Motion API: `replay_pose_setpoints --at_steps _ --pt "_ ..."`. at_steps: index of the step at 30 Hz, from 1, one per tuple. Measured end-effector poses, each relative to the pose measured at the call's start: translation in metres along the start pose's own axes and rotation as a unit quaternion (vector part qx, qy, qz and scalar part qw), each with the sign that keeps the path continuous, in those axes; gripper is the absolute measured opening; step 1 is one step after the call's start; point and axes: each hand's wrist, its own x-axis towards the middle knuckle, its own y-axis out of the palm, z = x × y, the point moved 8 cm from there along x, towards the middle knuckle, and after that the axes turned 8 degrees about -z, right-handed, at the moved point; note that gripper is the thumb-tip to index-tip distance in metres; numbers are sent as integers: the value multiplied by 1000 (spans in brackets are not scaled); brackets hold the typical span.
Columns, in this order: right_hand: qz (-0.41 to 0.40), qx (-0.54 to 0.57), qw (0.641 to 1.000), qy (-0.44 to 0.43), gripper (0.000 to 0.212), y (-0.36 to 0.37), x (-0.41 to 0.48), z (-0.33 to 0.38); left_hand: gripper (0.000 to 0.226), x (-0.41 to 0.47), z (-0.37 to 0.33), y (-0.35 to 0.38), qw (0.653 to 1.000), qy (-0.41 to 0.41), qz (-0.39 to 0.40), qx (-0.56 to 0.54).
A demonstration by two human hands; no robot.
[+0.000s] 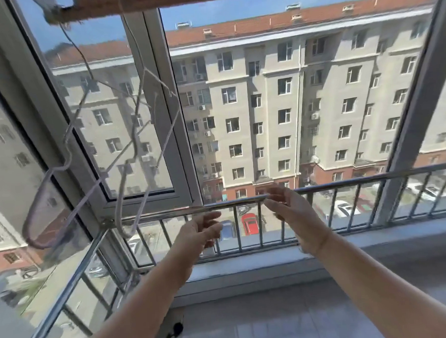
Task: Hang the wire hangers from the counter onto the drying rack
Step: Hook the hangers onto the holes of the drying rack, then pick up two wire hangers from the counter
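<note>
Two white wire hangers hang from a brown wooden rod point(156, 3) across the top of the window. One hanger point(68, 140) dangles at the left, the other point(148, 136) beside it near the window's middle post. Both of my arms reach forward below them. My left hand point(203, 229) is empty with relaxed fingers, just below the steel railing. To its right, my right hand point(288, 208) is also empty, its fingers loosely spread at the railing bar. Neither hand touches a hanger.
A steel guard railing point(346, 183) runs along the window at hand height and turns along the left side. A grey sill point(247, 263) lies below it. The window frame post point(173, 119) stands behind the hangers. A small dark object point(177, 327) lies on the tiled surface.
</note>
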Motion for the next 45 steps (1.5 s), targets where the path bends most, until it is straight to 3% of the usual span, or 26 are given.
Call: replay_pose_setpoints --at_steps 12,24,45 --pt "-184 -30 982 5 31 -258 -27 -19 31 -17 -15 274 972 38 231 17" --pt "-321 -59 945 -17 25 -571 -71 0 34 -75 -54 578 934 68 351 20" --pt "-572 -99 814 18 43 -988 -154 1 40 -123 -79 1046 822 101 558 55"
